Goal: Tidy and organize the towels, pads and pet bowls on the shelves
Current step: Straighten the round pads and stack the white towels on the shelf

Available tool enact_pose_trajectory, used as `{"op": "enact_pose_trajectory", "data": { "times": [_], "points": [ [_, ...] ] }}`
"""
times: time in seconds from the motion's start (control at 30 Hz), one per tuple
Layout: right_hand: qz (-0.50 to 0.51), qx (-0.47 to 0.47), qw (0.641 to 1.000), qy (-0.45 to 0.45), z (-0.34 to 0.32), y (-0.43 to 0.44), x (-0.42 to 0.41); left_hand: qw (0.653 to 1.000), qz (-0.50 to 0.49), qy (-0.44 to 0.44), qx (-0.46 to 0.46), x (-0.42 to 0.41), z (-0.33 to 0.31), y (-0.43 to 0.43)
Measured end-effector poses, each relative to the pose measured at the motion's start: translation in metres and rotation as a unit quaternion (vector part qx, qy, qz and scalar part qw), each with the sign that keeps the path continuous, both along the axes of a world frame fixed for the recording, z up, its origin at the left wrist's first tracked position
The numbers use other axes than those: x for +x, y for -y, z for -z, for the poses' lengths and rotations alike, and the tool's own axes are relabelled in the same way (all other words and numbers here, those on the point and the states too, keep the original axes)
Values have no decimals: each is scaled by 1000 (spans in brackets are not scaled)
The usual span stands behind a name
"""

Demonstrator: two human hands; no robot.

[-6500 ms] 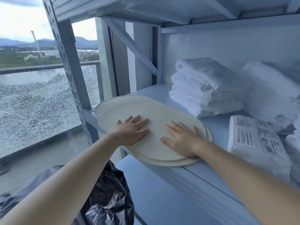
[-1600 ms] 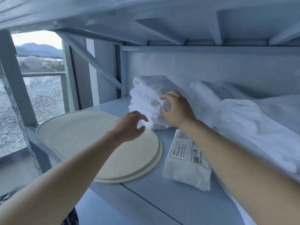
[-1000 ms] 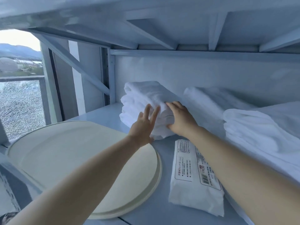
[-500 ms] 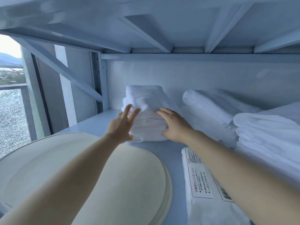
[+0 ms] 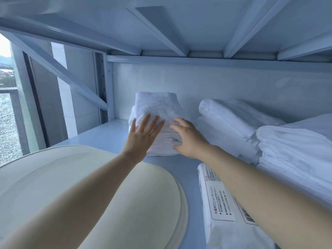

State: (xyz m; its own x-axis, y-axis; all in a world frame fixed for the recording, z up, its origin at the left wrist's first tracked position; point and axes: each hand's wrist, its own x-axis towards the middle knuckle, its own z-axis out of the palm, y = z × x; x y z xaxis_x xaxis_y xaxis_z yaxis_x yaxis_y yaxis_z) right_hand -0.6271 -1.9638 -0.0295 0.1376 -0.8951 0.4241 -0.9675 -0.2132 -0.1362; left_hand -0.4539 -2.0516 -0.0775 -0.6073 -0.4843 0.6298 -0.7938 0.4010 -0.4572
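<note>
Since a moment ago the left hand (image 5: 143, 136) has opened: it was curled above the pads, and now its fingers are straight and spread, pressing flat on the near left face of the folded towel stack (image 5: 158, 106). The right hand (image 5: 188, 140) lies on the near right face of the same stack, with fingers only lightly bent on the folds and gripping nothing. This stack stands far back on the shelf (image 5: 107, 133), close to the back wall. To its right is a second towel pile (image 5: 231, 119), and nearer right a third towel pile (image 5: 296, 151). At near left lie the cream oval pads (image 5: 45, 177), one on another. A white wipes pack (image 5: 221, 209) lies beside them at near right, apart from the stack.
</note>
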Motion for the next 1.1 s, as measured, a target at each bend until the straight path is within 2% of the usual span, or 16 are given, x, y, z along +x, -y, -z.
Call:
{"op": "enact_pose_trajectory", "data": {
  "times": [0.17, 0.37, 0.53, 0.7, 0.9, 1.1],
  "points": [
    [-5, -6, 1000, -8, -2, -12, -9, 1000, 12, -22, 16, 3, 1, 18],
    [45, 2, 999, -2, -4, -33, -26, 997, -36, -50, 52, 2, -1, 27],
    [56, -28, 998, 17, -7, -49, -32, 984, 41, -130, 117, -29, -5, -5],
    [70, -59, 996, 2, -14, -58, -27, 963, 145, -148, 172, -66, -14, -35],
    [126, -30, 992, 5, -8, -61, -41, 957, 170, -138, 189, -85, -19, -44],
    [134, -79, 988, 25, -18, -69, -41, 954, 176, -128, 205, -100, -19, -47]
  ]
}}
